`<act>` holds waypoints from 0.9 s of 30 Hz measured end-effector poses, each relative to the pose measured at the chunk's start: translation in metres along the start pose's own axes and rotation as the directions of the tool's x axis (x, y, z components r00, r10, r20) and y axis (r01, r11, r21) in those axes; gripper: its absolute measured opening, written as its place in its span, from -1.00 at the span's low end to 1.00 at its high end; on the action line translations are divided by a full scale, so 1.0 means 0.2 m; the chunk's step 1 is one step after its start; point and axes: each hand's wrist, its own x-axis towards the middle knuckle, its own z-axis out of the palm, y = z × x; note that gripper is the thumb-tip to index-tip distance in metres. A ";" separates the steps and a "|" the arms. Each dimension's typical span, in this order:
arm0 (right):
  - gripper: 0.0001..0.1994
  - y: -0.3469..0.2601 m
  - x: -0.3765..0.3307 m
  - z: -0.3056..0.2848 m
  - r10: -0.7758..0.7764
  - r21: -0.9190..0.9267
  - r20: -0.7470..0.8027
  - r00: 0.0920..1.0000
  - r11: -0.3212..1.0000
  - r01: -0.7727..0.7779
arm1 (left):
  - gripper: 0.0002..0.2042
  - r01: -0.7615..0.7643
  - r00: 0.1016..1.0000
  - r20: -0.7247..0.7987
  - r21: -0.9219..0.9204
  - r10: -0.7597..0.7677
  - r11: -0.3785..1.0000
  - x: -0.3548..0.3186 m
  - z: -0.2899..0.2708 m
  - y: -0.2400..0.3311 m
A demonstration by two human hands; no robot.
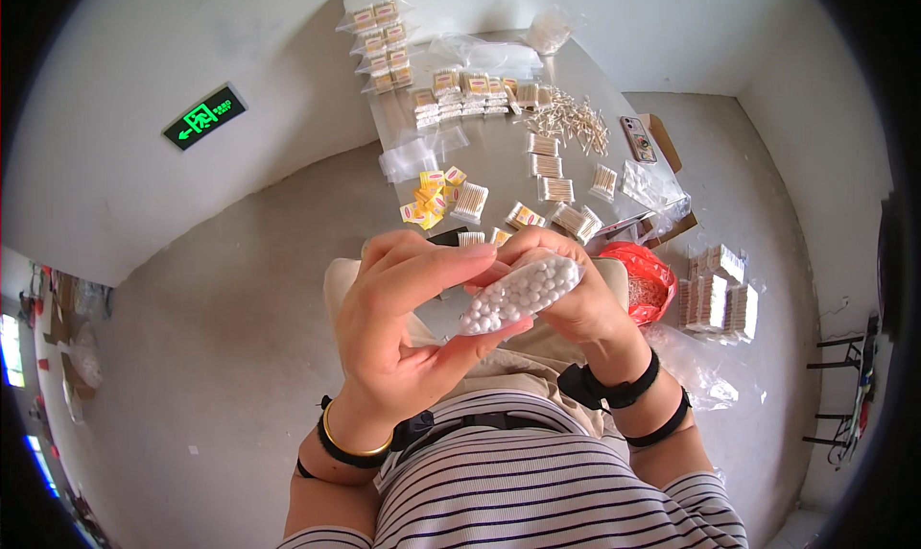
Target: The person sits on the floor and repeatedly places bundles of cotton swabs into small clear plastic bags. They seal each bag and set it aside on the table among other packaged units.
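Observation:
Close in front of me, a clear bag of cotton swabs is held with its many white tips facing up toward the view. My left hand grips the bag's left end, thumb below and fingers above. Around its far right side curls my right hand, some of its fingers hidden behind the bag. Just beyond my hands on the table lie small swab packs, one with a yellow label card. A pile of yellow cards sits beyond my left hand, beside another swab pack.
The grey table holds stacked swab packs, loose swabs, clear bags and a phone. On the right are a red plastic bag and bundled swab packs. Bagged packs stand at the far left corner.

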 end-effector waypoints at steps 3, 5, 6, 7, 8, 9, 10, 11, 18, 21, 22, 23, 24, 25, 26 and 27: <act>-0.72 0.03 -0.01 -0.05 0.035 -0.008 0.028 0.999 0.999 -0.035 | -0.42 -0.042 0.999 -0.026 0.023 0.043 0.999 0.00 -0.01 -0.01; -0.71 0.02 -0.02 -0.02 0.051 0.022 -0.013 0.999 0.998 -0.051 | -0.46 -0.038 0.999 -0.033 0.028 0.039 0.999 0.00 -0.02 -0.01; -0.71 0.01 -0.02 0.01 0.059 0.038 -0.034 0.998 0.998 -0.057 | -0.49 -0.024 0.999 -0.021 0.028 0.025 0.999 0.02 -0.02 -0.01; -0.70 0.00 -0.02 0.03 0.054 0.044 -0.070 0.996 0.998 -0.051 | -0.51 -0.010 1.000 -0.009 0.028 0.011 1.000 0.03 -0.03 -0.01; -0.69 0.00 -0.02 0.05 0.050 0.050 -0.106 0.993 0.998 -0.045 | -0.54 0.013 1.000 0.007 0.016 -0.013 1.000 0.04 -0.03 -0.01; -0.68 -0.01 -0.02 0.06 0.046 0.055 -0.142 0.989 0.998 -0.039 | -0.58 0.035 0.999 0.023 0.006 -0.035 0.999 0.05 -0.04 -0.02; -0.66 -0.01 -0.03 0.06 0.028 0.052 -0.169 0.985 0.998 -0.020 | -0.61 0.057 0.998 0.039 -0.004 -0.057 0.998 0.05 -0.04 -0.02; -0.63 -0.01 -0.04 0.06 0.010 0.048 -0.196 0.981 0.999 -0.001 | -0.63 0.148 0.989 0.014 -0.086 -0.147 0.985 0.05 -0.03 -0.02; -0.41 -0.09 -0.05 0.18 -0.045 -0.206 -0.262 0.964 0.978 -0.010 | -0.69 0.456 0.848 -0.027 -0.474 -0.530 0.754 0.00 -0.04 -0.05; -0.40 -0.08 -0.03 0.21 -0.100 -0.267 -0.291 0.951 0.964 0.019 | -0.69 0.454 0.841 -0.040 -0.492 -0.540 0.743 -0.01 -0.03 -0.06; -0.40 -0.08 -0.03 0.20 -0.102 -0.266 -0.298 0.949 0.964 0.020 | -0.69 0.456 0.839 -0.036 -0.500 -0.543 0.737 -0.01 -0.03 -0.06; -0.40 -0.08 -0.03 0.20 -0.104 -0.266 -0.304 0.947 0.964 0.021 | -0.69 0.457 0.837 -0.034 -0.507 -0.547 0.731 -0.01 -0.03 -0.06; -0.40 -0.08 -0.03 0.19 -0.107 -0.264 -0.309 0.945 0.964 0.023 | -0.69 0.453 0.839 -0.035 -0.508 -0.543 0.733 -0.01 -0.03 -0.06; -0.40 -0.08 -0.03 0.19 -0.101 -0.266 -0.308 0.946 0.964 0.016 | -0.70 0.448 0.842 -0.036 -0.509 -0.538 0.735 -0.01 -0.03 -0.06; -0.39 -0.08 -0.03 0.19 -0.095 -0.267 -0.308 0.947 0.964 0.010 | -0.70 0.443 0.845 -0.038 -0.510 -0.534 0.737 -0.01 -0.03 -0.06; -0.39 -0.08 -0.04 0.19 -0.090 -0.271 -0.310 0.947 0.963 0.003 | -0.71 0.450 0.840 -0.029 -0.518 -0.541 0.727 -0.01 -0.03 -0.06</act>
